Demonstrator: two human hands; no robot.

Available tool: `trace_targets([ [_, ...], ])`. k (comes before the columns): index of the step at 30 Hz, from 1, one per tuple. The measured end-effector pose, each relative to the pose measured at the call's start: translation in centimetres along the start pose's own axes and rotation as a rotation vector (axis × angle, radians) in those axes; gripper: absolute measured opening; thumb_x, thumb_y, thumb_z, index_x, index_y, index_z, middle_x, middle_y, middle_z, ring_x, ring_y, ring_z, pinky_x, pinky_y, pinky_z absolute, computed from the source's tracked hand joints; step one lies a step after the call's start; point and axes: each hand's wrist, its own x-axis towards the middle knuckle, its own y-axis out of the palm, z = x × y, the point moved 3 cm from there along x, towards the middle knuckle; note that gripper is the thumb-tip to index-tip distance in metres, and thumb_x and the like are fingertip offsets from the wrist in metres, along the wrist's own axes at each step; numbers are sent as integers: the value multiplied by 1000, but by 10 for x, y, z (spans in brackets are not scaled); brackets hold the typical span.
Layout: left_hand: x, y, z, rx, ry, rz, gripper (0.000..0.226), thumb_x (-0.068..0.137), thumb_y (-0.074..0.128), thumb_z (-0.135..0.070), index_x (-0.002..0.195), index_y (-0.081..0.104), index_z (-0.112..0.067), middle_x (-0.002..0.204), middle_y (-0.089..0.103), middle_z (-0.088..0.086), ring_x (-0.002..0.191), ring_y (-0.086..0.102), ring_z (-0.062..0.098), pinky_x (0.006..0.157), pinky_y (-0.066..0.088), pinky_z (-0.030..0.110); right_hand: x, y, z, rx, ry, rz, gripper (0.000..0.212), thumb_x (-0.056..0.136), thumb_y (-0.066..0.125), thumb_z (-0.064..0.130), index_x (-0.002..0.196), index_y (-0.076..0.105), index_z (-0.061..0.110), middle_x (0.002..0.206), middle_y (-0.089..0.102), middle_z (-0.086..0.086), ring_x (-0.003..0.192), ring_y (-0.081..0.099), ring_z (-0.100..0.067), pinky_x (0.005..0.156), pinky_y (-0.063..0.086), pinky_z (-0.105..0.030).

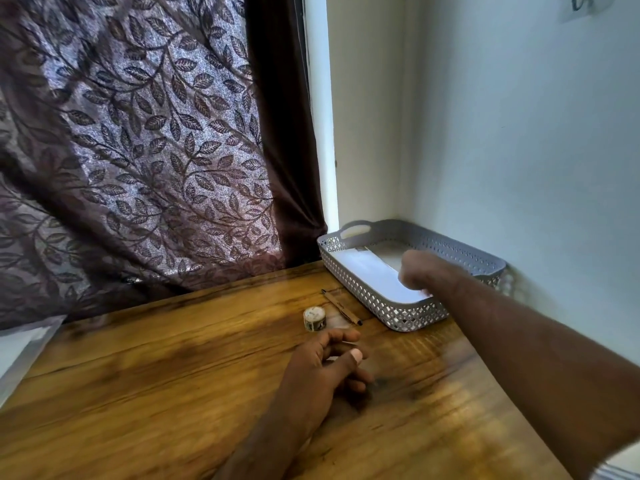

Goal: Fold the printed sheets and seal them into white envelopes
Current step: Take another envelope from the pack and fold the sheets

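Observation:
A grey perforated basket [360,284] stands in the far right corner of the wooden table [173,375]. White paper [367,271] lies flat inside it; I cannot tell whether it is sheets or envelopes. My right hand [419,271] reaches into the basket from the right. Its fingers curl down onto the near edge of the white paper and seem to pinch it, though the hand is blurred. My left hand [332,362] rests on the table in front of the basket, fingers loosely curled, holding nothing that I can see.
A small patterned tape roll [314,318] and a brown pen [341,307] lie just left of the basket. A leaf-patterned curtain [138,150] hangs behind the table, and a white wall [519,133] closes the right side. Something pale [20,351] sits at the table's left edge.

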Motion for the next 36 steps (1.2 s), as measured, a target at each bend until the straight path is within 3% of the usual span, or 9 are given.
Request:
trace_targets([
  [5, 1, -6, -2, 157, 53, -164, 11, 95, 64, -10, 103, 67, -17, 85, 76, 6, 70, 72, 26, 70, 62, 42, -11, -13, 6, 151, -82, -200, 14, 90, 50, 5, 92, 64, 5, 100, 70, -18, 90, 64, -34, 72, 50, -36],
  [7, 2, -12, -2, 266, 111, -231, 12, 95, 64, -12, 100, 67, -23, 82, 74, 2, 64, 69, 17, 67, 61, 40, -27, -19, 17, 289, -181, -343, 16, 90, 53, 7, 93, 69, 4, 97, 72, -17, 91, 66, -34, 77, 51, -35],
  [11, 3, -21, -4, 530, 246, -365, 13, 94, 65, -19, 100, 64, -31, 87, 66, -10, 71, 59, -3, 61, 45, 13, -95, -10, 48, 431, -539, -714, 15, 88, 63, 2, 101, 70, 6, 104, 69, -14, 87, 66, -30, 75, 51, -33],
  [13, 6, -29, -4, 680, 288, -454, 16, 91, 66, -21, 104, 63, -30, 100, 62, -13, 89, 55, -2, 73, 41, 13, -122, 11, 61, 372, -661, -676, 19, 90, 58, 8, 108, 63, 8, 110, 63, -11, 89, 62, -30, 72, 54, -39],
  [16, 17, -34, 2, 792, 269, -496, 33, 87, 65, -23, 119, 60, -24, 115, 60, -6, 108, 54, 12, 94, 45, 31, -124, 52, 72, 218, -667, -448, 43, 87, 37, 27, 122, 55, 11, 123, 57, -10, 96, 63, -35, 76, 56, -47],
  [20, 32, -36, 7, 809, 184, -484, 59, 83, 70, -28, 137, 47, -20, 132, 58, 2, 124, 51, 23, 104, 42, 36, -98, 92, 76, -9, -612, -304, 63, 86, 19, 30, 143, 38, 10, 141, 45, -8, 118, 58, -31, 84, 55, -45],
  [26, 64, -39, 10, 1072, 92, -449, 81, 85, 66, -49, 152, 28, -23, 147, 49, 5, 127, 53, 30, 101, 46, 43, -107, 83, 73, 84, -576, -358, 58, 86, 42, 13, 142, 42, 4, 136, 50, -14, 108, 63, -34, 85, 55, -44],
  [30, 79, -42, 8, 1155, 112, -460, 51, 87, 65, -53, 130, 52, -29, 132, 58, 2, 114, 59, 26, 93, 50, 39, -117, 71, 70, 153, -538, -351, 56, 87, 50, 7, 143, 43, 6, 139, 48, -14, 107, 63, -37, 88, 50, -44],
  [36, 55, -66, 7, 617, 158, -503, 38, 80, 80, -38, 110, 60, -25, 100, 66, -10, 90, 63, 11, 83, 54, 36, -110, 75, 78, 114, -521, -327, 55, 88, 50, 12, 143, 44, 7, 140, 50, -14, 106, 64, -36, 85, 55, -45],
])
